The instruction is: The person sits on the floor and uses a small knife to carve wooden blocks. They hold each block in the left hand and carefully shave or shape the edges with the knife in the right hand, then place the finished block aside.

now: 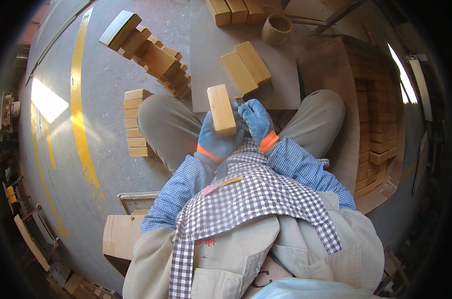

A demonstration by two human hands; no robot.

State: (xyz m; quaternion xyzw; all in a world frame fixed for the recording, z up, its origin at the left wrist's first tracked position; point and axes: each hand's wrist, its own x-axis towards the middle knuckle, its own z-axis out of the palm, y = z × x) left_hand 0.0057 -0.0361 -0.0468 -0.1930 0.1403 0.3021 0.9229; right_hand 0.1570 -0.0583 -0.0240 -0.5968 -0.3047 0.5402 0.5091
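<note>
A pale wooden block (220, 107) stands tilted upward in my left hand (212, 138), whose blue-gloved fingers close around its lower part. Just to the right, my right hand (257, 119), also gloved in blue with an orange cuff, is closed on a small dark tool (239, 101). The tool's tip is yellowish and lies close to the block's right side; its exact kind is too small to tell. Beyond my hands, two wooden blocks (247, 69) lie side by side on a grey board (206, 60).
A round tub (277, 30) and more blocks (231, 11) sit at the board's far end. Stacked blocks (159, 60) stand on the floor at far left, with another stack (136, 122) beside my left knee. A cardboard box (355, 114) full of blocks is at right.
</note>
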